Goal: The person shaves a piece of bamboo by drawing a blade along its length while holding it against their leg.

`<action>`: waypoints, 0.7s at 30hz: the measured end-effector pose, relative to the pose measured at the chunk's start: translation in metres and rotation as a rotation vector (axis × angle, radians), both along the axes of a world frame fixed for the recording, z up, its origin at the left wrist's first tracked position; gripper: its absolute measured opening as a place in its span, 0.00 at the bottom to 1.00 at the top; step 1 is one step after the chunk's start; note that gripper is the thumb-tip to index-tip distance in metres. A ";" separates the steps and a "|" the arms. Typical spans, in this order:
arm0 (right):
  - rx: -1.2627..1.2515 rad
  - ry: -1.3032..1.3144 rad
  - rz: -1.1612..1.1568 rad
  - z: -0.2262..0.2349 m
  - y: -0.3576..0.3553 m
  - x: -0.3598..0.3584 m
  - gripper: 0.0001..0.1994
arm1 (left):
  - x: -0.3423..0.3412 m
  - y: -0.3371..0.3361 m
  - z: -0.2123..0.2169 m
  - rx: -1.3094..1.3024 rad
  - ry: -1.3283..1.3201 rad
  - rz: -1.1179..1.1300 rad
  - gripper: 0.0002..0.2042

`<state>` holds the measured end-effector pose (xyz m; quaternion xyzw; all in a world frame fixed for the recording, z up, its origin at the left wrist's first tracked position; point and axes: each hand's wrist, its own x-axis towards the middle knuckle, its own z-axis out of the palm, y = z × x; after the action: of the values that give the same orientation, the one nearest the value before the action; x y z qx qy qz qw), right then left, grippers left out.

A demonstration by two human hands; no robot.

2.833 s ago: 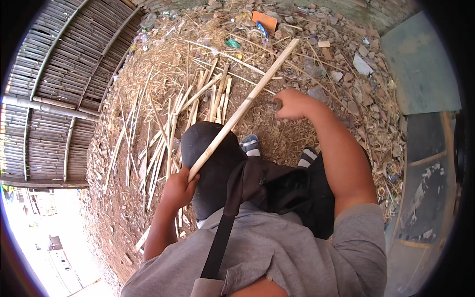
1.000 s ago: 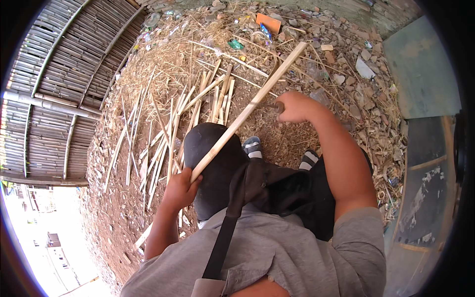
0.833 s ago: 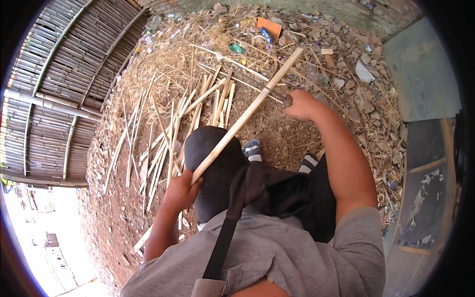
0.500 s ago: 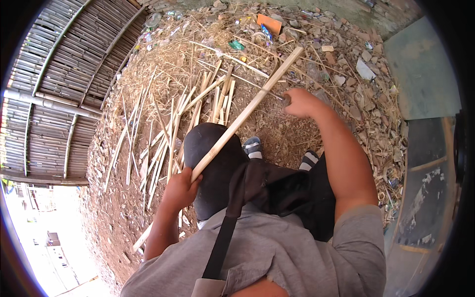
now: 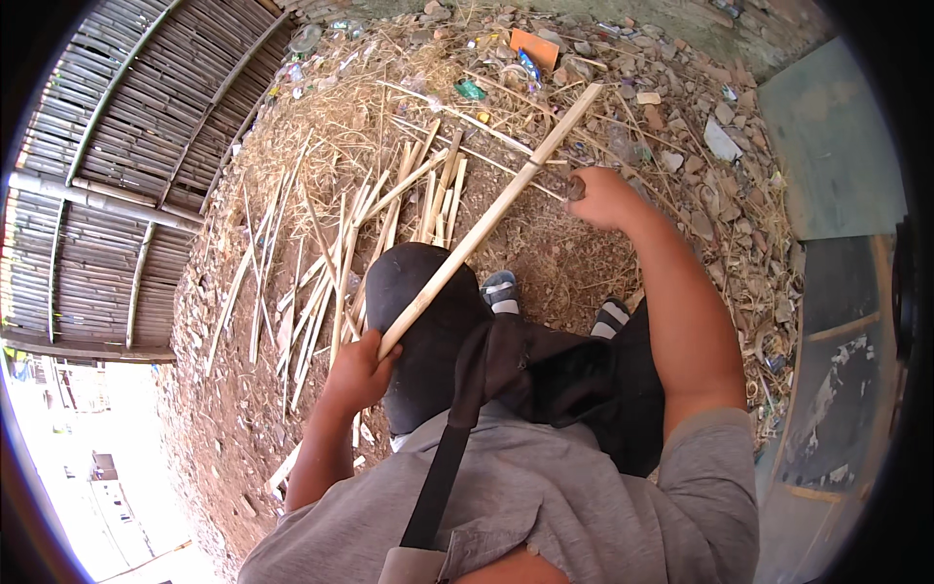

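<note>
My left hand is closed round the near end of a long pale bamboo strip. The strip slants up and to the right, across my dark-clad left knee. Beyond the strip's right side, my right hand grips the stubby brown handle of a thin-bladed tool. Its slim metal part reaches toward the strip near a dark mark on the wood. The blade's exact shape is hard to make out against the straw, and I cannot tell whether it touches the strip.
Several loose bamboo strips lie on the soil to the left and ahead. Straw, stones and litter cover the ground, with an orange piece at the far side. A slatted bamboo wall stands left, grey panels right.
My right hand has shifted slightly to the right and turned a little, with the tool's handle more upright. The strip has barely moved in my left hand.
</note>
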<state>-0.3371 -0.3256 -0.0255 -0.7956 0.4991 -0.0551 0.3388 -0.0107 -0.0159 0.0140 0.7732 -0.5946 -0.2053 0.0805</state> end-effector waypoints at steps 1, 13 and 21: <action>-0.030 -0.004 0.005 0.000 0.000 0.002 0.15 | 0.000 0.000 0.000 -0.004 -0.007 -0.001 0.15; 0.010 0.005 0.124 -0.006 0.002 0.007 0.19 | -0.002 0.000 0.003 0.022 -0.012 0.010 0.15; -0.043 0.053 0.189 0.010 0.026 0.027 0.15 | 0.002 -0.001 0.003 0.041 0.003 0.006 0.15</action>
<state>-0.3105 -0.2996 -0.0152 -0.8474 0.4294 -0.0127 0.3121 -0.0091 -0.0164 0.0169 0.7761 -0.5879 -0.2184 0.0660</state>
